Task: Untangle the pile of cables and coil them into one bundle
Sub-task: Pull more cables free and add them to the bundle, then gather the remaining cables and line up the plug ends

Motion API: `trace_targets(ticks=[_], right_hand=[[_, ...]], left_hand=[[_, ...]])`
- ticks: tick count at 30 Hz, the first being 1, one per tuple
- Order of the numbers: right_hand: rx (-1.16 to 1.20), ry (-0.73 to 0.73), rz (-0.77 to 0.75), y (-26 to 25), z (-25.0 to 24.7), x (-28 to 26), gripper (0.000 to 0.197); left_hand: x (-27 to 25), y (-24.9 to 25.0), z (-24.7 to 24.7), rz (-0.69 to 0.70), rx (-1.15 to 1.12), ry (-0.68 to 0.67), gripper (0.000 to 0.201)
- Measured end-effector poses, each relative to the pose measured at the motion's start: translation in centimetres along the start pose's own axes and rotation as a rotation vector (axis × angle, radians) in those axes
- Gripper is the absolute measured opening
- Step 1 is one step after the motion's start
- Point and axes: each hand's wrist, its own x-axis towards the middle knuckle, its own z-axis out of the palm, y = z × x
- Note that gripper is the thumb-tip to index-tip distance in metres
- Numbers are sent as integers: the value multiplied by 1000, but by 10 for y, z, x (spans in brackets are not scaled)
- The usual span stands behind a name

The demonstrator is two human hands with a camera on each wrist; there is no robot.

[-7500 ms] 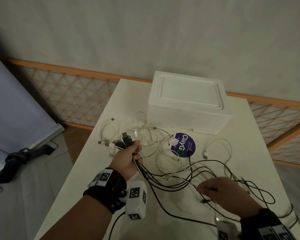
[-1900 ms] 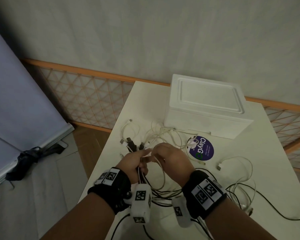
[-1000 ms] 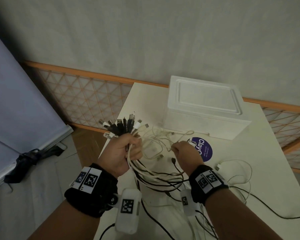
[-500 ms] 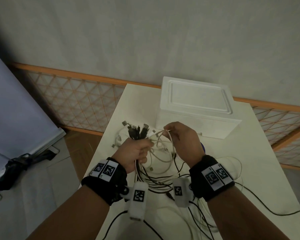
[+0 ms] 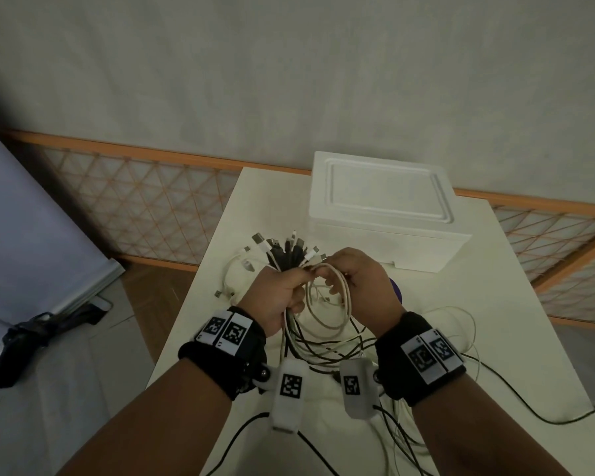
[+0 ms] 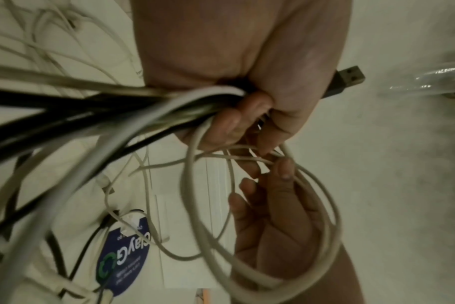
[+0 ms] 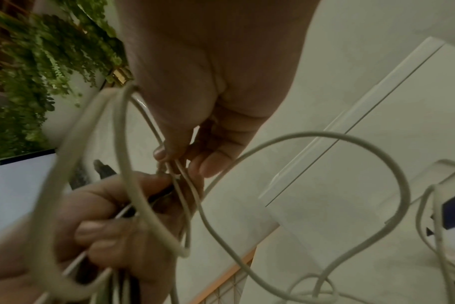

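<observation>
Several cables (image 5: 291,333) ran through my left hand (image 5: 279,293), which was clenched around them, their plugs (image 5: 282,250) fanning out past my knuckles. How many cables I held I could not count; they overlapped and blurred in the left wrist view. Just right of that fist, my right hand (image 5: 364,286) pinched a white cable loop (image 5: 337,304) between thumb and fingertips (image 7: 208,166), the two hands nearly touching. More slack trailed below my wrists onto the table (image 5: 443,310), running out of the picture's bottom edge.

From the head view my right hand hid most of the purple sticker (image 6: 123,261); the left wrist view showed it whole, lying on the table beneath the hanging loops. Only the right wrist view showed the pinch itself and some green foliage (image 7: 39,61) beyond my left hand. Beyond both hands sat the white foam box (image 5: 385,214).

Half a second before, my right hand had been a little farther from the left, level with the plugs; now it had drawn in and the loop hung between them. My left hand's clench had not changed.
</observation>
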Motion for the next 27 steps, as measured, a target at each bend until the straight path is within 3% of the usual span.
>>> trace_targets(ticks=[2,4,6,8,10,12,14,17,19,20,21,22,23,25,27], right_hand=[[140,2,50,-7,-1,0,12],[391,27,126,-15,-5,1,11],[574,106,182,-22,-16,5,22],[749,195,237,-31,-29,10,30],[871,255,225,-41,-38,10,8],[690,300,93,-51,-42,8,19],[476,288,19,-49,-41,7,28],[231,208,150,-29,-32,4,24],[166,30,268,-10,-16,-3,29],[197,-70,322,-2,-4,-6,30],[175,-151,357,4,9,-8,30],[82,-203,371,10,21,-8,28],[-79,-217,352,13,28,-6,25],[-370,-183,251,12,30,1,21],[-435,-136,116,1,21,5,20]], left_hand=[[2,-1,-2,-5,33,-33,19],[2,-3,-4,-24,114,-78,13],[2,-7,-7,-50,253,-94,10],[4,-12,-10,-58,363,-50,33],[10,-15,-12,-45,421,-15,47],[14,-16,-13,-6,499,5,37],[17,-20,-18,61,509,42,61],[15,-16,-16,58,203,95,88],[17,-13,-17,52,31,72,91],[17,-11,-16,63,-19,47,78],[14,-7,-13,73,-56,3,51],[10,-2,-9,56,-73,-27,23],[7,1,-7,34,-73,-60,10],[3,1,-4,25,-79,-114,11],[4,-3,-7,57,-60,-101,18]])
